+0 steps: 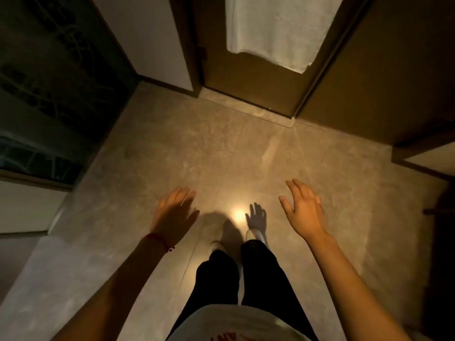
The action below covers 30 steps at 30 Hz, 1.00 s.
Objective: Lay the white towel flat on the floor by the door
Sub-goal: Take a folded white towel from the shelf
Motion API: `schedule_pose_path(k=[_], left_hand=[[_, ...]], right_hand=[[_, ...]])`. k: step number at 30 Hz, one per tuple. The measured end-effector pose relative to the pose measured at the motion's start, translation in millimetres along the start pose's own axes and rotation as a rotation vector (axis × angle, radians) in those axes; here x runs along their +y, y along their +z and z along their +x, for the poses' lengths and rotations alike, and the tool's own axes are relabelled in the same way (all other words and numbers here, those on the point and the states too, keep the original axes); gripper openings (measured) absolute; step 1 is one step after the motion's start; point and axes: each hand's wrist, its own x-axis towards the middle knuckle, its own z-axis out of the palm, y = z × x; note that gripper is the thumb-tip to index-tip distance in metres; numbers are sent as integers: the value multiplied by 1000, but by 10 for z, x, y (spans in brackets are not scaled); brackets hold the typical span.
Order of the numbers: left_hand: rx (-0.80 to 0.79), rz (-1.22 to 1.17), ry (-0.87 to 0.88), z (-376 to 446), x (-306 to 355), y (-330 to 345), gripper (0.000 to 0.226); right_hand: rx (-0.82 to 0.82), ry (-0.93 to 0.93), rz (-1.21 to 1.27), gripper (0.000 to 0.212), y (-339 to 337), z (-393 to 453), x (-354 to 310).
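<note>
The white towel (278, 28) hangs against the dark brown door (246, 77) at the top of the view, its lower edge well above the floor. Below it lies the grey stone floor (221, 153) with a pale threshold strip along the door's base. My left hand (174, 212) is held out over the floor at lower centre-left, fingers spread, holding nothing; a red string circles its wrist. My right hand (302, 210) is out at lower centre-right, palm open and empty. Both hands are far from the towel.
A dark patterned glass panel (49, 94) fills the left side. A white wall section (152, 38) stands left of the door frame. Brown panelling (394, 70) and a low ledge (430, 158) are on the right. My legs and pale slippers (216, 244) stand at lower centre.
</note>
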Motion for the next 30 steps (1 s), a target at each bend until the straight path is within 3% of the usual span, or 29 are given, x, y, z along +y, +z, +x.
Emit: schedule_pose_path(k=[10,14,21,30], left_hand=[[-63,160,196,375,656,-64,55],[-48,220,266,522,1037,-23,54],[-103,251,441,972,2057,23,54],[-138,279,717,1623,3378,56,55]], right_hand=[[81,282,73,50,-91,-549,750],[184,312,116,55,-123,-731,1102],[255,511,224,63,-259,-1137,1888],[359,796,300,54,-486,-1620,2679]])
